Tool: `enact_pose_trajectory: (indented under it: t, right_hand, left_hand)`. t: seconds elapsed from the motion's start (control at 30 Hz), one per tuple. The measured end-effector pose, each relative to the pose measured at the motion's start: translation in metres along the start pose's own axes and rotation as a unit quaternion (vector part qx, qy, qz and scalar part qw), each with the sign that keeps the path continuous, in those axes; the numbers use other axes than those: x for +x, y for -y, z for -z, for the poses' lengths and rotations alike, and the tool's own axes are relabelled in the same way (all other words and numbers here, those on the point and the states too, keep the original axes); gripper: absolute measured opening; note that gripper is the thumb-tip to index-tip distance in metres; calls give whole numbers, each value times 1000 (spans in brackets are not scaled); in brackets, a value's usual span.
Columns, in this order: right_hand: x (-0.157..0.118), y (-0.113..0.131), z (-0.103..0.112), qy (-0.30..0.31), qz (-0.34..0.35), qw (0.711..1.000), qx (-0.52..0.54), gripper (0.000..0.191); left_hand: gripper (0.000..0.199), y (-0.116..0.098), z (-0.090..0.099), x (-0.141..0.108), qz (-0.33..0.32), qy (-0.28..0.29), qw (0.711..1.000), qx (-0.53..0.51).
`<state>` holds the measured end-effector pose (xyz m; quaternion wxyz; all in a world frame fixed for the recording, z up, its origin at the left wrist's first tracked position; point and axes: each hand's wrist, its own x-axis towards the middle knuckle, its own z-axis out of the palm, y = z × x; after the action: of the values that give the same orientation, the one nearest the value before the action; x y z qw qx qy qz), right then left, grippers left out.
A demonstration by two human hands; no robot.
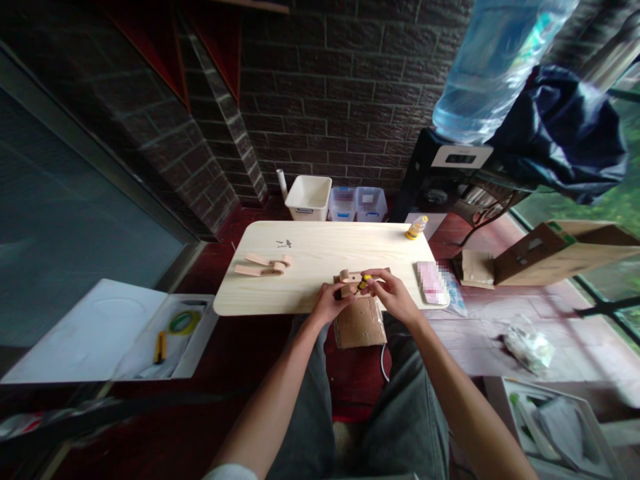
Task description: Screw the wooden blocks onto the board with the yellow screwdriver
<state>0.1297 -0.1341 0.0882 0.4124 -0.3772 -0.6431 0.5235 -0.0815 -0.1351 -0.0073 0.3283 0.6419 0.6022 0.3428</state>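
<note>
My left hand (328, 304) is closed on a light wooden piece (349, 291) with a rounded end, steadying it near the table's front edge. In my right hand (395, 297), the fingers pinch a short yellow-and-black tool (367, 277), which looks like a stubby screwdriver. Its tip is against or just above the wood; the fingers hide the exact contact. Beneath both hands lies a sheet of brown cardboard (361, 327) that overhangs the front edge. Further left, similar wooden pieces (265, 267) with rounded ends rest on the table, and several small dark screws (284, 244) lie behind them.
The pale wooden table (310, 250) carries a clear bottle with a yellow base (417, 228) at back right and a pink packet (433, 283) at right. An open white box (193, 333) is at left. Bins (309, 197) and a water dispenser (425, 173) stand behind.
</note>
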Motion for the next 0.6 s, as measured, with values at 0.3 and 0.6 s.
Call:
enact_pose_trajectory:
  t: [0.3, 0.6]
  right_hand:
    - [1, 7, -2, 28, 2, 1000, 9, 37]
    - [-1, 6, -6, 9, -6, 1000, 30, 34]
  left_hand:
    - [31, -9, 4, -1, -29, 15, 999, -2]
    - [37, 0, 0, -1, -16, 0, 1000, -11]
